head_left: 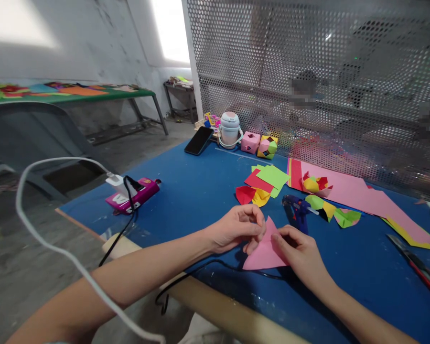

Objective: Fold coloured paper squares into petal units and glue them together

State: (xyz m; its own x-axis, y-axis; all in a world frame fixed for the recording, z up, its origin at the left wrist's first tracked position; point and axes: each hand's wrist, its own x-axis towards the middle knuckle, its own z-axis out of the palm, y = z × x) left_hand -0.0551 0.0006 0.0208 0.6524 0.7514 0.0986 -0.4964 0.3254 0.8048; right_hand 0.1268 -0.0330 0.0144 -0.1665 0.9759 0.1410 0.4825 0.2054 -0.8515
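A pink sheet of paper (267, 253), folded into a triangle, is held just above the blue table (186, 191). My right hand (297, 248) pinches its right edge between thumb and fingers. My left hand (241, 227) is at its upper left edge with curled fingers and seems to grip that edge; the fingertips partly cover it. Beyond my hands lies a blue glue gun (296, 208) with a glue stick poking out. Beside it are folded green and yellow paper pieces (347, 217) and a red and yellow folded piece (246, 195).
Green paper sheets (272, 179) and pink sheets (340, 184) lie farther back, near a perforated metal screen (236, 57). A flask (230, 129), a phone (199, 140) and paper boxes (251, 142) stand behind. A purple power strip (146, 193) with cables sits left; scissors (415, 267) lie right.
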